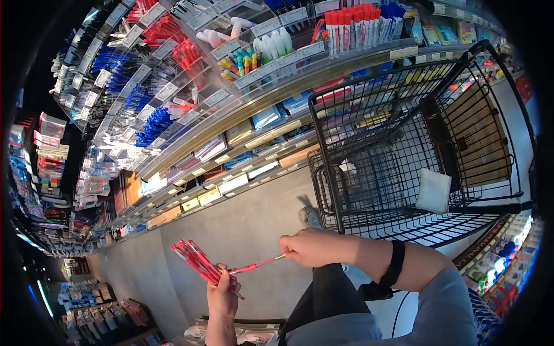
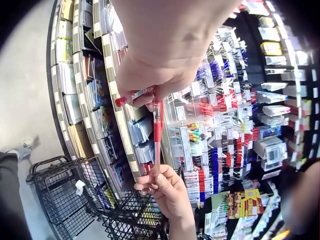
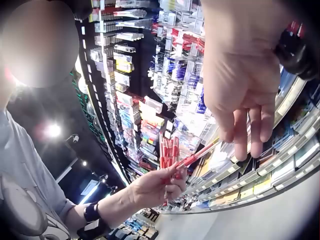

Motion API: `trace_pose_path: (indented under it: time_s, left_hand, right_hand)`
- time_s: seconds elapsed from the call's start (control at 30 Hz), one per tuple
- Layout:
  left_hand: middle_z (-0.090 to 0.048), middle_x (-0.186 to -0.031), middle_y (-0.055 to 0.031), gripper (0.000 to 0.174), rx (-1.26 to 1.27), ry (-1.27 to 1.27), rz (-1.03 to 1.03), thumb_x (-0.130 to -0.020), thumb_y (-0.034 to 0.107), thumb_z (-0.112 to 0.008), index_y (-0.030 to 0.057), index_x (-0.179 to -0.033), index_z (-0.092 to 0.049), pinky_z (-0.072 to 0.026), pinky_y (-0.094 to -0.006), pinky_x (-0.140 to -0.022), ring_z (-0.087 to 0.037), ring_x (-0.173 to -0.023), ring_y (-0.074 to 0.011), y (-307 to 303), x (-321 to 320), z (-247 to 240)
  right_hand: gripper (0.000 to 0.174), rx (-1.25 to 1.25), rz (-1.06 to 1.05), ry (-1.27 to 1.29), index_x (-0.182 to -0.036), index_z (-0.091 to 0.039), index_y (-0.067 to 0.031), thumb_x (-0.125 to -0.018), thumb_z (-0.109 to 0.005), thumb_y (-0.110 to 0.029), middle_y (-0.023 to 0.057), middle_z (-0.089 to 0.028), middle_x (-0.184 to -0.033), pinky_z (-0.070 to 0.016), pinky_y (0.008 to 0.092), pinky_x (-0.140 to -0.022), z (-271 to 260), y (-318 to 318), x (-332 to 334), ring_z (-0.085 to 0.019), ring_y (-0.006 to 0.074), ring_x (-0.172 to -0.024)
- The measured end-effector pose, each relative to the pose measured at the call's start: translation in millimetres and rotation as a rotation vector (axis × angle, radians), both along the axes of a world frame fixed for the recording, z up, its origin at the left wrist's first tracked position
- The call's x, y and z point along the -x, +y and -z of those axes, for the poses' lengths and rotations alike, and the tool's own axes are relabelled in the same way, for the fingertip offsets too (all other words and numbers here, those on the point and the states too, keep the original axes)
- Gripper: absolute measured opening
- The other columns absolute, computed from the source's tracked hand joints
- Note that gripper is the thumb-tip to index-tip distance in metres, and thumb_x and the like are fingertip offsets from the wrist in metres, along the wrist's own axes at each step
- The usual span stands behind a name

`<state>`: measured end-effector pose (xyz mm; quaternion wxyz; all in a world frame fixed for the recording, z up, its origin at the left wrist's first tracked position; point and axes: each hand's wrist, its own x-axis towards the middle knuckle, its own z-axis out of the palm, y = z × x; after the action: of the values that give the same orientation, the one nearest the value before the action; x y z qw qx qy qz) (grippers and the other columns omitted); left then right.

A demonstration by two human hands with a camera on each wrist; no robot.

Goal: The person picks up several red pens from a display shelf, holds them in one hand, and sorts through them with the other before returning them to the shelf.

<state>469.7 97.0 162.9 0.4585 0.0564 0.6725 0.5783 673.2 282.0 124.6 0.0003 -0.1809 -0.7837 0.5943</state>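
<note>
My left hand [image 1: 222,291] grips a bundle of red pens [image 1: 196,260] low in front of the body, their ends fanning out past the fingers. One single red pen [image 1: 258,264] stretches across from that hand to my right hand [image 1: 311,248], whose fingertips pinch its far end. In the left wrist view this pen [image 2: 158,130] shows a clear barrel and a red grip section, spanning the gap between both hands. The right wrist view shows the bundle [image 3: 169,152] upright in the left fist, while the right hand [image 3: 245,100] has its fingers pointing down at the pen's end.
A black wire shopping cart [image 1: 375,155] stands at the right, with a white packet [image 1: 434,191] in it. Tiered pen racks [image 1: 138,86] line the far side, above shelves of notebooks [image 1: 231,183]. Grey floor [image 1: 173,271] lies below the hands. Another display [image 1: 502,271] is at the lower right.
</note>
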Motion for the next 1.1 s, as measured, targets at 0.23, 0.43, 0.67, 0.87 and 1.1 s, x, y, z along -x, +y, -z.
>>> trace_pose_path:
  time_s: [0.23, 0.43, 0.67, 0.87, 1.1]
  left_hand:
    - [-0.056, -0.081, -0.0012, 0.016, -0.027, 0.025, -0.081, -0.087, 0.020, -0.061, 0.0128, -0.098, -0.051, -0.0362, -0.0227, -0.053, -0.048, -0.064, -0.0079, 2.3, -3.1, 4.3]
    - [-0.055, -0.081, -0.0016, 0.018, -0.022, 0.005, -0.081, -0.087, 0.020, -0.061, 0.0130, -0.099, -0.050, -0.0364, -0.0227, -0.053, -0.047, -0.065, -0.0083, 1.2, -3.6, 13.7]
    - [-0.055, -0.080, -0.0013, 0.018, -0.042, 0.007, -0.135, -0.088, 0.021, -0.059, 0.0134, -0.101, -0.050, -0.0363, -0.0220, -0.053, -0.047, -0.066, -0.0084, 9.7, -11.2, 19.5]
    - [-0.056, -0.081, -0.0016, 0.016, -0.041, 0.023, -0.187, -0.089, 0.022, -0.057, 0.0139, -0.102, -0.050, -0.0359, -0.0220, -0.052, -0.047, -0.064, -0.0084, 14.0, -18.3, 23.3]
    - [-0.056, -0.081, -0.0012, 0.015, -0.068, 0.061, -0.255, -0.092, 0.022, -0.053, 0.0139, -0.104, -0.050, -0.0352, -0.0215, -0.050, -0.048, -0.064, -0.0081, 14.8, -27.8, 20.5]
  right_hand:
    - [0.012, 0.148, -0.059, 0.082, -0.091, -0.053, -0.0035, -0.085, -0.054, -0.014, 0.0101, -0.065, -0.076, -0.0455, 0.0356, -0.063, 20.6, 3.9, 6.2, -0.062, 0.0256, -0.072]
    - [0.011, 0.325, -0.091, 0.021, -0.088, -0.053, -0.0027, -0.085, -0.055, -0.013, 0.0072, -0.065, -0.071, -0.0451, 0.0322, -0.061, 16.1, 13.8, 4.5, -0.062, 0.0186, -0.070]
    - [0.013, 0.337, -0.121, 0.006, -0.087, -0.053, -0.0010, -0.082, -0.055, -0.012, 0.0092, -0.064, -0.073, -0.0467, 0.0330, -0.061, 16.1, 15.6, 4.0, -0.062, 0.0197, -0.068]
    - [0.011, 0.358, -0.154, -0.020, -0.087, -0.052, -0.0019, -0.084, -0.055, -0.013, 0.0085, -0.065, -0.071, -0.0462, 0.0322, -0.061, 13.2, 15.7, 1.0, -0.063, 0.0184, -0.068]
    - [0.011, 0.369, -0.131, -0.018, -0.084, -0.052, -0.0016, -0.081, -0.055, -0.012, 0.0101, -0.063, -0.071, -0.0464, 0.0342, -0.061, 13.0, 14.2, -1.7, -0.063, 0.0216, -0.069]
